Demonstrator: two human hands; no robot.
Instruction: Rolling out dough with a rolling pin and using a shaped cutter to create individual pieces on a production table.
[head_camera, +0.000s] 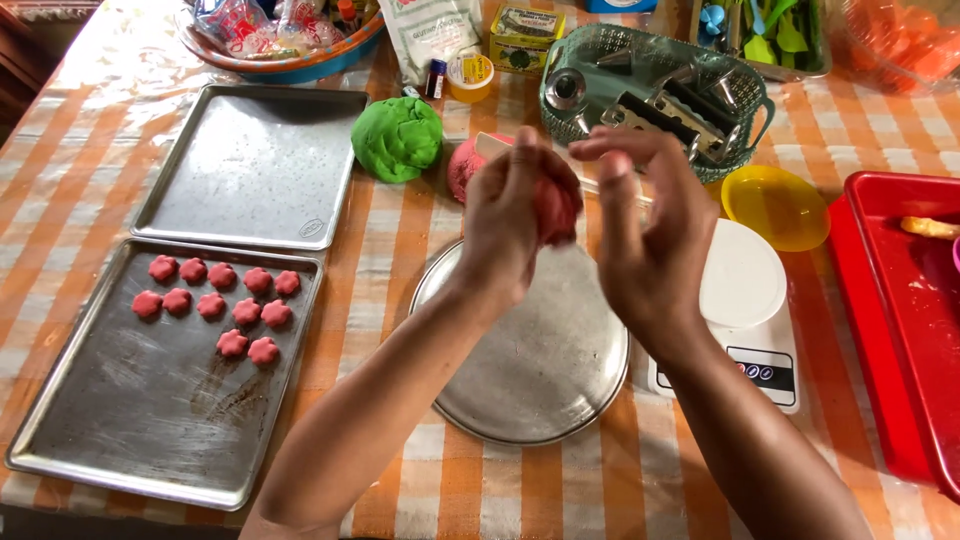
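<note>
My left hand (510, 225) is closed around a lump of pink dough (553, 212), held above a round metal plate (540, 370). My right hand (650, 235) hovers just to the right of it, fingers spread, holding nothing. Behind my hands lies a bigger pink dough ball (464, 165), partly hidden, and a green dough ball (397, 138). On the near baking tray (130, 430) at the left sit several small pink flower-shaped dough pieces (215, 305).
An empty baking tray (250, 165) lies behind the near one. A white kitchen scale (745, 320), a yellow bowl (777, 207), a red tray (905, 320) and a teal basket of metal tools (745, 120) stand on the right. Packets and small jars crowd the far edge.
</note>
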